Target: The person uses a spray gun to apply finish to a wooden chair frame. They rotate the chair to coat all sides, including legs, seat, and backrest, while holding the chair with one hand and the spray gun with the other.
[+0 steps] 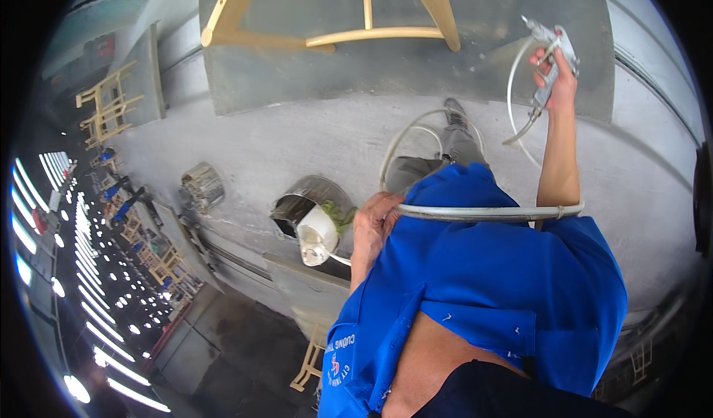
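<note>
My right hand point(562, 80) is raised at the right, its fingers wrapped round the handle of a metal spray gun point(564, 45). The gun's nozzle points up and to the left, towards the wooden chair frame point(382, 33). A thin whitish tube point(511, 84) loops down from the gun. My left hand point(371, 229) is beside my waist, its fingers closed round a pale hose point(475, 212). That hose runs across the front of my blue shirt to my right arm. Part of the left hand's grip is hidden.
Left of my left hand stand a metal drum point(316, 188) and a white container point(316, 231) with something green by it. Another drum point(202, 186) is farther left. The chair frame rests on a grey board point(275, 76). Wooden chairs point(111, 106) stand at the far left.
</note>
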Tool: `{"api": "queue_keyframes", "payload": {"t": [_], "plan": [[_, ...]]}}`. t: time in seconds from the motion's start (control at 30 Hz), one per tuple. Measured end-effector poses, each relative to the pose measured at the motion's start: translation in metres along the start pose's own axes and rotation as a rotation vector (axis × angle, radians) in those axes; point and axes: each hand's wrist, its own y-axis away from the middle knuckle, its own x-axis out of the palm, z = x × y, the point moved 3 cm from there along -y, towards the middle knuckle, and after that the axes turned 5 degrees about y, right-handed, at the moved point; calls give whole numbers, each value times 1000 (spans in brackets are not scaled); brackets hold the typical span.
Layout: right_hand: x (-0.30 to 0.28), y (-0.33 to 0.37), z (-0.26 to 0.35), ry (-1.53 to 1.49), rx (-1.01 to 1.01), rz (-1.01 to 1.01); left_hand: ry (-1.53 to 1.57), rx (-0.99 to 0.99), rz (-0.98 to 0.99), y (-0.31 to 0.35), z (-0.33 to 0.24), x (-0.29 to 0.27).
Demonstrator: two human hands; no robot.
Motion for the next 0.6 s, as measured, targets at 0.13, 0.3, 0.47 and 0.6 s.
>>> {"api": "queue_keyframes", "payload": {"t": [0.13, 0.3, 0.47, 0.6], "plan": [[-56, 41, -47, 181, 203, -159, -80, 29, -14, -9, 8, -6], [-74, 74, -97, 455, 343, -286, -55, 77, -3, -17, 13, -24], [-21, 91, -114, 510, 317, -218, -38, 103, -20, -7, 41, -64], [58, 106, -125, 482, 238, -93, 6, 100, -135, 24, 86, -108]]}}
